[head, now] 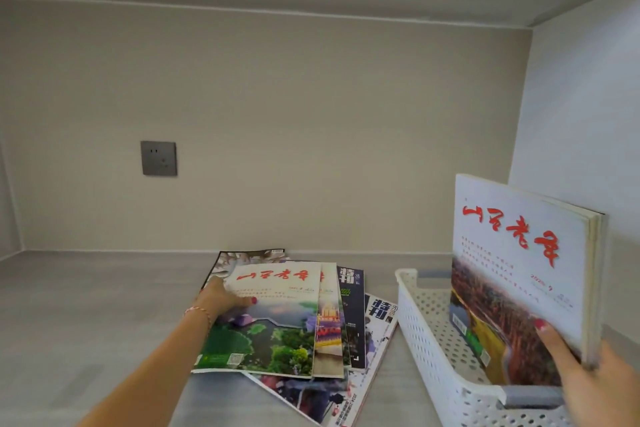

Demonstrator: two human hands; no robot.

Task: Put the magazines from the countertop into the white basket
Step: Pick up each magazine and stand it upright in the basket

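Observation:
Several magazines lie fanned out on the grey countertop (86, 315). The top magazine (273, 319) has red characters over a green landscape. My left hand (221, 298) grips its left edge, thumb on the cover. To the right stands the white perforated basket (426, 333) with grey handles. A small stack of magazines (519, 270) stands upright in the basket, front cover white with red characters. My right hand (588, 371) grips this stack at its lower right corner, thumb on the front cover.
A grey wall socket (158, 158) sits on the back wall at the left. A side wall (581, 114) rises close behind the basket on the right, and a shelf underside spans overhead.

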